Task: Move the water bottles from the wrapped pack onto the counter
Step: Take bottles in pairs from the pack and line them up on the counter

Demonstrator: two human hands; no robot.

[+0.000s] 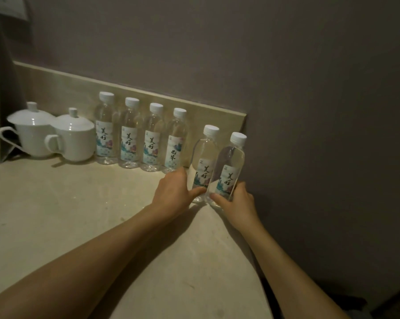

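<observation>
Against the low beige backsplash (148, 97) at the rear of the pale stone table (67, 203), four clear plastic water bottles with white caps and painted paper labels stand upright in a row: the first (104, 132) nearest the cups, then the second (130, 137), the third (152, 141) and the fourth (175, 143), each just beside the next. Left of that row, also by the backsplash, sit two white ceramic cups with knobbed lids and side handles, the left cup (32, 132) and the right cup (75, 139), close together.

Right of the row and forward of the backsplash, near the table's right edge by the grey wall (309, 88), two more clear bottles of the same kind stand side by side and seem to touch. The left hand (173, 192) grips the lower part of the nearer-left bottle (204, 162), thumb across its front and fingers curled behind it. The right hand (238, 201) grips the base of the right bottle (230, 166), thumb on the front low down and fingers wrapped round its far side. Both bottles look upright; whether their bottoms rest on the table I cannot tell. Both bare forearms reach in from the lower edge of the view.
</observation>
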